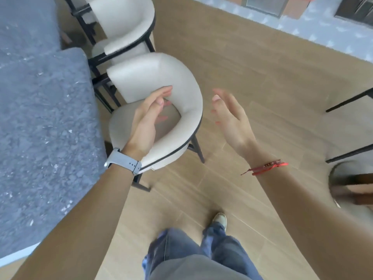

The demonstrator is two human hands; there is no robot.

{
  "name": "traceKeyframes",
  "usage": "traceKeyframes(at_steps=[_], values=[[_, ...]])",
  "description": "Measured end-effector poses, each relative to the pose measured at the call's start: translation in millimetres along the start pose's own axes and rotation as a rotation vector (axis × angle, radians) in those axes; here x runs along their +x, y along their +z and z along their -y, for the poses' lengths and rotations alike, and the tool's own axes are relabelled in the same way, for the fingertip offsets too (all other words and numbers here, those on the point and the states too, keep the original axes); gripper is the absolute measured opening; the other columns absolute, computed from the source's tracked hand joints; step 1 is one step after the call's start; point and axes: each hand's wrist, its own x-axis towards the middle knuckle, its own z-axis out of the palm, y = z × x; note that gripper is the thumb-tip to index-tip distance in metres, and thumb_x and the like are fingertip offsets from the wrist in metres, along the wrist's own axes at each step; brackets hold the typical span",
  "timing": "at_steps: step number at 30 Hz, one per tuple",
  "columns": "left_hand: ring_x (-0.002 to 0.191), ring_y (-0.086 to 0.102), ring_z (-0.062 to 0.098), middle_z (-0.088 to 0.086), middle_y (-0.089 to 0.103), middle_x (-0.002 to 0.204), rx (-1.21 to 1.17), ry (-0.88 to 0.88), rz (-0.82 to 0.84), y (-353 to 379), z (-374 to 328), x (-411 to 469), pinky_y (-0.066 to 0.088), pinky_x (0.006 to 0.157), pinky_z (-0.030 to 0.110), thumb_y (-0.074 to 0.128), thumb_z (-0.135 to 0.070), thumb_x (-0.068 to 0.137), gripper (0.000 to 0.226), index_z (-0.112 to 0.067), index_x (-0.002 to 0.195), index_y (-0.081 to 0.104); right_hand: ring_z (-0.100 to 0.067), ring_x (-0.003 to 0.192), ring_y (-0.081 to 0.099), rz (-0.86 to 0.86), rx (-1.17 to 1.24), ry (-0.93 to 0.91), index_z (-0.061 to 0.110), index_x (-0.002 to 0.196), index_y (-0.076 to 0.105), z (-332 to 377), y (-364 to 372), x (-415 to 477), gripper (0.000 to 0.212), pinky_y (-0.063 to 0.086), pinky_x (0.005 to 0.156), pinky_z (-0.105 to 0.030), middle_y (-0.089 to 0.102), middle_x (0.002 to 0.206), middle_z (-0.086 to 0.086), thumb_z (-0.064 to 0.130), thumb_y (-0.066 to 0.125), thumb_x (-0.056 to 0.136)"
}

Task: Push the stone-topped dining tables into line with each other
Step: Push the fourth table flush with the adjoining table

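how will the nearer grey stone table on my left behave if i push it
The stone-topped table probably feels heavy: its slab looks broad and solid. It should stay rigid and likely slides rather than tips on the smooth wood floor.

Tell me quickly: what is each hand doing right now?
Left hand: open, holding nothing.
Right hand: open, holding nothing.

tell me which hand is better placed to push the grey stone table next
Probably left: the left hand is open over the cream chair beside the stone table, while the right hand is open over the floor, farther away.
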Motion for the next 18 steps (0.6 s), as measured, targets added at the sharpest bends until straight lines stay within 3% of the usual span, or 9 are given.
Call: traceKeyframes(at_steps=[4, 7, 10, 14, 18], values=[[0.128, 0.059, 0.019, -0.003, 0.062, 0.139, -0.003, -0.022, -0.070, 27, -5, 37, 0.043, 0.112, 0.053, 0.048, -0.058, 0.087, 0.043, -0.042, 0.122, 0.066, 0.014, 0.098, 0.062, 0.070, 0.007, 0.006, 0.062, 0.101, 0.053, 11, -24, 53, 0.017, 0.046, 0.084, -0.020, 0.058, 0.093, 0.052, 0.047, 0.046, 0.104], [0.128, 0.059, 0.019, -0.001, 0.061, 0.140, -0.017, -0.034, -0.126, 34, 0, 65, 0.044, 0.112, 0.054, 0.048, -0.059, 0.086, 0.046, -0.040, 0.124, 0.065, 0.006, 0.108, 0.062, 0.095, -0.039, -0.018, 0.057, 0.113, 0.056, 14, -33, 95, 0.017, 0.049, 0.097, -0.030, 0.060, 0.102, 0.046, 0.052, 0.047, 0.100], [0.128, 0.059, 0.020, -0.002, 0.061, 0.140, -0.051, -0.037, -0.202, 34, 9, 100, 0.045, 0.110, 0.054, 0.047, -0.060, 0.085, 0.047, -0.040, 0.124, 0.065, 0.001, 0.115, 0.061, 0.136, -0.079, -0.037, 0.047, 0.134, 0.055, 21, -32, 142, 0.041, 0.048, 0.107, -0.039, 0.058, 0.106, 0.043, 0.058, 0.048, 0.095], [0.127, 0.060, 0.019, -0.003, 0.062, 0.140, -0.105, -0.038, -0.286, 32, 25, 146, 0.046, 0.108, 0.053, 0.046, -0.061, 0.084, 0.051, -0.038, 0.125, 0.065, -0.002, 0.118, 0.060, 0.163, -0.143, -0.067, 0.050, 0.134, 0.055, 35, -29, 202, 0.059, 0.045, 0.110, -0.042, 0.057, 0.099, 0.049, 0.071, 0.047, 0.078], [0.126, 0.061, 0.020, -0.003, 0.063, 0.139, -0.146, -0.042, -0.365, 17, 28, 178, 0.046, 0.107, 0.053, 0.048, -0.060, 0.085, 0.046, -0.041, 0.122, 0.067, -0.003, 0.119, 0.060, 0.221, -0.174, -0.075, 0.054, 0.131, 0.055, 55, -20, 256, 0.054, 0.045, 0.110, -0.044, 0.058, 0.108, 0.042, 0.069, 0.048, 0.080]])
